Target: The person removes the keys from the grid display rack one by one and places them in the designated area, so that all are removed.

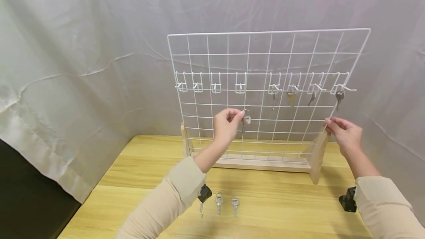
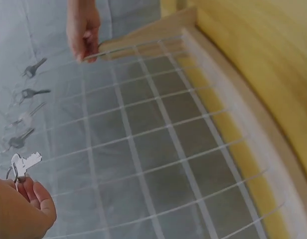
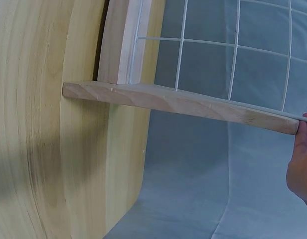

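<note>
Between thumb and fingertips my left hand (image 1: 226, 126) pinches the ring of a silver key (image 1: 247, 120), in front of the white wire grid rack (image 1: 269, 32). The left wrist view shows that key (image 2: 28, 163) with its blade pointing away from the fingers. My right hand (image 1: 346, 134) grips the rack's right edge, just above its wooden side support (image 1: 318, 158). Hooks (image 1: 240, 87) run in a row across the grid. From the right-hand hooks hang several keys, among them a brass-coloured key (image 1: 291, 98) and a dark key (image 1: 339, 97).
On the wooden table (image 1: 132, 180) in front of the rack lie a black-headed key (image 1: 204, 193) and two silver keys (image 1: 218, 203). Behind the rack hangs a grey curtain (image 1: 99, 47). The rack's wooden base bar (image 1: 262, 164) crosses the table.
</note>
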The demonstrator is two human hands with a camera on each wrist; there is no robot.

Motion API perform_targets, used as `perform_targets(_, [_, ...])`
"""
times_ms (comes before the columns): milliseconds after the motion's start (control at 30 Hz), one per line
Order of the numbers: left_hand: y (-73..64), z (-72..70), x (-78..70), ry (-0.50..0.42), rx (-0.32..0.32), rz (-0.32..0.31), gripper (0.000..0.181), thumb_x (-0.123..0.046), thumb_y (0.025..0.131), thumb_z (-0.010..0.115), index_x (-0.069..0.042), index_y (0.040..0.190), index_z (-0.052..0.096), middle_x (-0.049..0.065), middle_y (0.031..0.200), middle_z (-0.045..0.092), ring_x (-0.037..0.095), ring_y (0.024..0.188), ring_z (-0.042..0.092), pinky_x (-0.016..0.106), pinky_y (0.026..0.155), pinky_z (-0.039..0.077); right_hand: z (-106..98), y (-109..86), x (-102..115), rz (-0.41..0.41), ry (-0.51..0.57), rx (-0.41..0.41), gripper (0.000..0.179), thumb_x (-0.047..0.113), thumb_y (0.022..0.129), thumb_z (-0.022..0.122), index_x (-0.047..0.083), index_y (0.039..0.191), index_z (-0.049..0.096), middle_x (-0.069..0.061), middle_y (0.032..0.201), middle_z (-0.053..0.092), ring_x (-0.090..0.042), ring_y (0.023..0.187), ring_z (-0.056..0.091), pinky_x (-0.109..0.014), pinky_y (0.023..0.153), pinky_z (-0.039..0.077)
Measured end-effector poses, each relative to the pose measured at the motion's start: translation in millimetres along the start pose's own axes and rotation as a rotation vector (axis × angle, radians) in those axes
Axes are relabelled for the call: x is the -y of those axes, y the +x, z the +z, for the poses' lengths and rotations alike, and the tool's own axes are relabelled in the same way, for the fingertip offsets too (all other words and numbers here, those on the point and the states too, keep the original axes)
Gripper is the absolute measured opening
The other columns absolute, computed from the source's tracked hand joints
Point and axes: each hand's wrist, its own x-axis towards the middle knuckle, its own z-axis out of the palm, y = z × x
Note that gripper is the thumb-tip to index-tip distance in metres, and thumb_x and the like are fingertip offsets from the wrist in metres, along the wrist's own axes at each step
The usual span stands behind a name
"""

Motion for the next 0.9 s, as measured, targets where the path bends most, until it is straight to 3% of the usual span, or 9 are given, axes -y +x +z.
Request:
perform_targets(367, [-28.8, 11.3, 41.9, -0.013, 0.064, -0.076, 0.012, -0.009, 0.082, 0.068, 0.004, 0.084, 0.067, 0.016, 0.077, 0.069, 0.003, 0.060, 0.052, 0.012, 0.058, 0.045, 1, 1.4, -1, -0.016, -0.015, -0.023, 0.021, -0.003, 0.083, 0.063, 0.014, 0.073, 0.070, 0.006, 0.066, 0.071, -0.003, 0.061, 0.068, -0.013, 0.060, 0.053])
perform_targets(700, [-56.6, 16.8, 84.4, -0.070, 0.094, -0.222, 0.012, -0.006, 0.082, 0.067, 0.006, 0.084, 0.067, 0.014, 0.074, 0.067, 0.006, 0.060, 0.058, 0.019, 0.063, 0.056, 1, 3.2, -5, -0.040, -0.008, -0.027, 0.025, -0.005, 0.084, 0.060, 0.014, 0.071, 0.071, 0.006, 0.065, 0.071, -0.003, 0.060, 0.068, -0.012, 0.059, 0.053])
perform_targets(833, [-68.7, 16.5, 100.1, -0.064, 0.115, -0.241, 0.010, -0.003, 0.083, 0.065, 0.008, 0.084, 0.066, 0.016, 0.076, 0.067, 0.008, 0.062, 0.060, 0.021, 0.065, 0.057, -20, 24.3, -22, -0.044, -0.066, -0.042, 0.014, 0.000, 0.081, 0.067, 0.013, 0.075, 0.071, 0.007, 0.067, 0.071, -0.004, 0.063, 0.068, -0.014, 0.060, 0.055])
perform_targets(900, [-75.1, 16.4, 107.1, -0.061, 0.127, -0.261, 0.010, -0.002, 0.083, 0.064, 0.008, 0.084, 0.066, 0.016, 0.076, 0.067, 0.008, 0.063, 0.060, 0.021, 0.065, 0.057, -46, 49.0, -45, -0.078, -0.020, 0.014, 0.011, 0.001, 0.078, 0.071, 0.011, 0.082, 0.072, 0.003, 0.072, 0.073, -0.009, 0.066, 0.070, -0.017, 0.060, 0.055])
